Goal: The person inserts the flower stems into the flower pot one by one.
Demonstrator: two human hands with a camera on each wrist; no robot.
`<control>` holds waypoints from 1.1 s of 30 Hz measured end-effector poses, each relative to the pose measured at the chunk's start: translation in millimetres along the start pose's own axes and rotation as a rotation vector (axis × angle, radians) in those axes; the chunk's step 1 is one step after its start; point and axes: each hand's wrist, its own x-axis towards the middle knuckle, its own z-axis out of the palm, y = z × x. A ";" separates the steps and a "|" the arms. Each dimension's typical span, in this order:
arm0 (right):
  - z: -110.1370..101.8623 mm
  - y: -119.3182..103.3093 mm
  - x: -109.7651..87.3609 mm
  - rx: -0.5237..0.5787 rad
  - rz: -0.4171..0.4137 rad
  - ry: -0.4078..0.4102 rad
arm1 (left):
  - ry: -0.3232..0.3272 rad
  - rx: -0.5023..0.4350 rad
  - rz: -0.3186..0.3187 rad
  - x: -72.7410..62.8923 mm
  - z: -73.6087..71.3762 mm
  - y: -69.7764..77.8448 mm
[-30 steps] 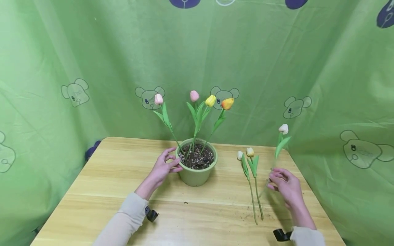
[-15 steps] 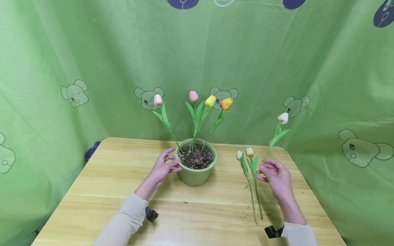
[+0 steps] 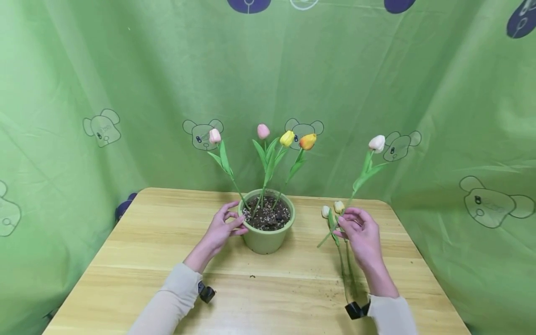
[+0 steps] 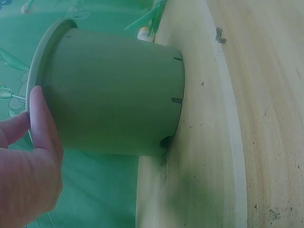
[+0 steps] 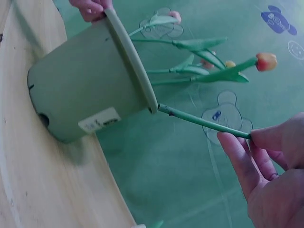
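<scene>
In the head view my left hand [image 3: 220,227] holds the left rim of a green flower pot [image 3: 264,242], filled with dark speckled soil [image 3: 272,218]. Planted in it are a pale pink tulip [image 3: 215,136], a pink tulip [image 3: 263,131], a yellow tulip [image 3: 287,138] and an orange-yellow tulip [image 3: 307,141]. My right hand [image 3: 362,237] pinches the stem of a pinkish-white tulip [image 3: 377,144], tilted with its bloom up to the right. In the right wrist view, its stem's bare lower end [image 5: 190,118] appears near the pot rim [image 5: 137,61].
Two loose tulips, one white [image 3: 325,211] and one cream-yellow [image 3: 339,206], lie on the wooden table [image 3: 167,246] beneath my right hand, partly hidden. Soil crumbs dot the tabletop. A green curtain [image 3: 251,70] with mouse drawings hangs behind and at both sides.
My right hand has moved left and away from me with the pinkish-white tulip, which has risen and swung its stem end toward the pot. The left hand and pot stay put.
</scene>
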 end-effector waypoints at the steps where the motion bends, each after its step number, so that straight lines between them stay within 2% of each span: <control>1: 3.2 -1.6 0.2 0.010 -0.013 -0.006 | -0.002 0.000 0.001 0.4 0.0 -0.2; 14: 44.5 -16.7 7.3 0.080 -0.092 -0.030 | 0.009 -0.007 0.000 0.5 0.8 -0.1; 33: 99.6 -5.7 23.3 0.038 -0.187 -0.028 | 0.013 -0.014 -0.009 0.1 0.9 0.9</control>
